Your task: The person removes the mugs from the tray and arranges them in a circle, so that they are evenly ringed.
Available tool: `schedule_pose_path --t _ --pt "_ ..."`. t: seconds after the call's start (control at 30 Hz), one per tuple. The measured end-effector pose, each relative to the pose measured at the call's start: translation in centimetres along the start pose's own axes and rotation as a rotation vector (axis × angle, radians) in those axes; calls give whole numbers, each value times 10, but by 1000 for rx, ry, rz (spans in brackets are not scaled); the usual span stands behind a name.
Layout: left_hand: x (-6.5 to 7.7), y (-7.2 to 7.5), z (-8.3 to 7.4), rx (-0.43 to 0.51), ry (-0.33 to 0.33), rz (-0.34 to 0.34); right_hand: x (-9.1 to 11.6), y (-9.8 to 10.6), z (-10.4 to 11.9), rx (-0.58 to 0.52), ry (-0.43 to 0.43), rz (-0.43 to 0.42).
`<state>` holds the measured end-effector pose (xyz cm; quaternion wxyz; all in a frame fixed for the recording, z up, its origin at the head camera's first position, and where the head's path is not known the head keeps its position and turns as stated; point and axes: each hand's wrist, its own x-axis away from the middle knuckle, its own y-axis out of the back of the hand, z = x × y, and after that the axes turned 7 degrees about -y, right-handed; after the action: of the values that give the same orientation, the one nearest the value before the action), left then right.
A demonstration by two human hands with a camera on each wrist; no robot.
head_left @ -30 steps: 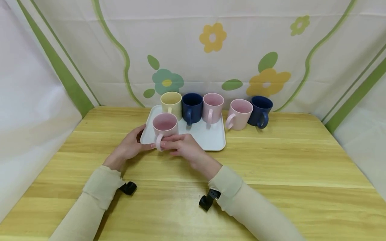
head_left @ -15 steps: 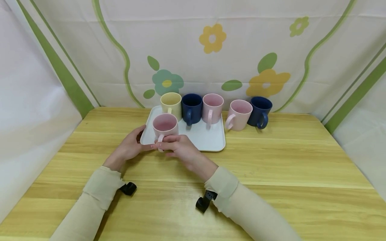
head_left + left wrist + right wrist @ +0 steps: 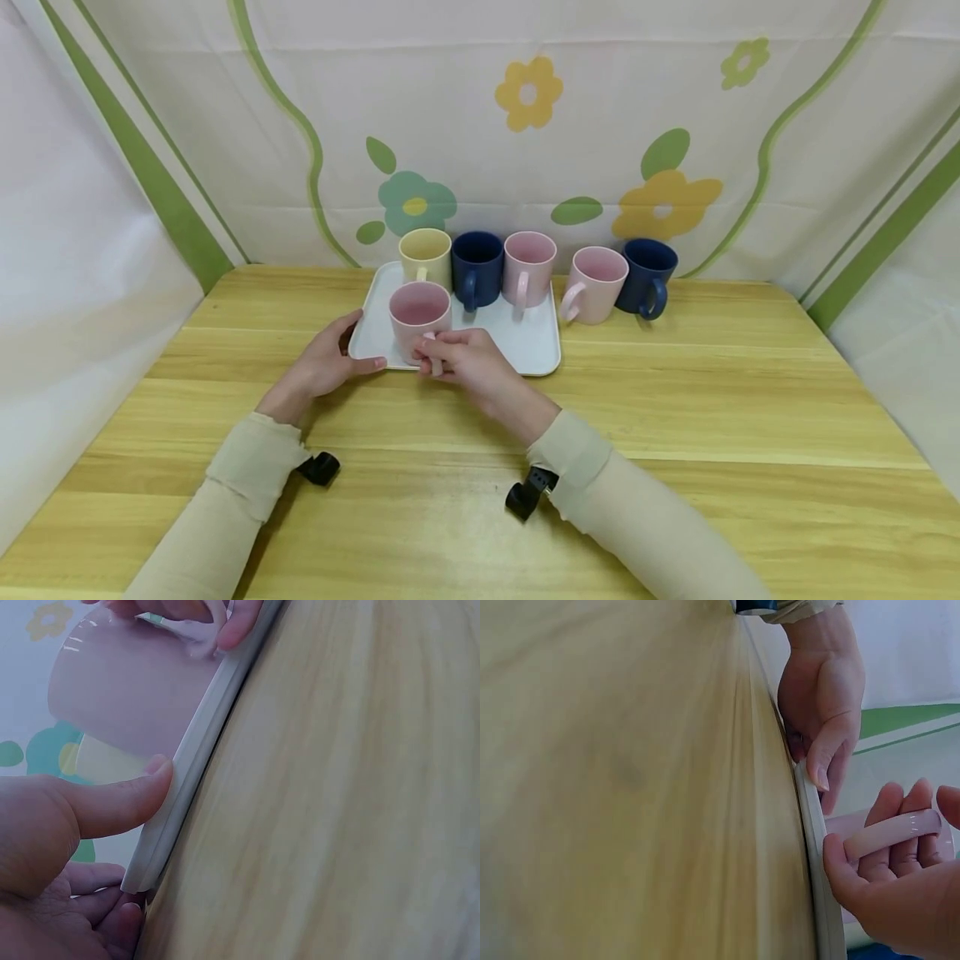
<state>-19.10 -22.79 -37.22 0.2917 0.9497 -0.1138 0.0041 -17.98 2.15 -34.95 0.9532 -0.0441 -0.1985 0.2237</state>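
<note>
A white tray (image 3: pixel 517 343) lies on the wooden table, bearing several mugs. My left hand (image 3: pixel 326 362) holds its front left corner, the thumb (image 3: pixel 124 806) over the rim and the fingers beside and below it. With my right hand (image 3: pixel 480 367) I grip the handle (image 3: pixel 900 831) of a pink mug (image 3: pixel 407 336), which stands upright at the tray's front left. Behind it, along the tray's back edge, are a yellow mug (image 3: pixel 437 271), a navy mug (image 3: pixel 489 271) and another pink mug (image 3: pixel 537 279), their handles facing me. The right fingers partly cover the held mug's handle.
Right of the tray, on the table, stand a third pink mug (image 3: pixel 597 293) and a second navy mug (image 3: pixel 636 279), close together. A curtain with printed flowers (image 3: pixel 528 158) hangs right behind the table's back edge.
The front pink mug has moved slightly right over the tray, with its handle turned rightward and my right hand moving along. The left hand has stayed at the tray corner.
</note>
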Motion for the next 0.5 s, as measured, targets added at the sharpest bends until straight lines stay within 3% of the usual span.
schedule_pose_path --t 0.23,0.5 --pt "0 0 0 6 34 7 0 16 2 11 24 -17" --pt "0 1 -2 0 26 19 4 36 4 92 68 -41"
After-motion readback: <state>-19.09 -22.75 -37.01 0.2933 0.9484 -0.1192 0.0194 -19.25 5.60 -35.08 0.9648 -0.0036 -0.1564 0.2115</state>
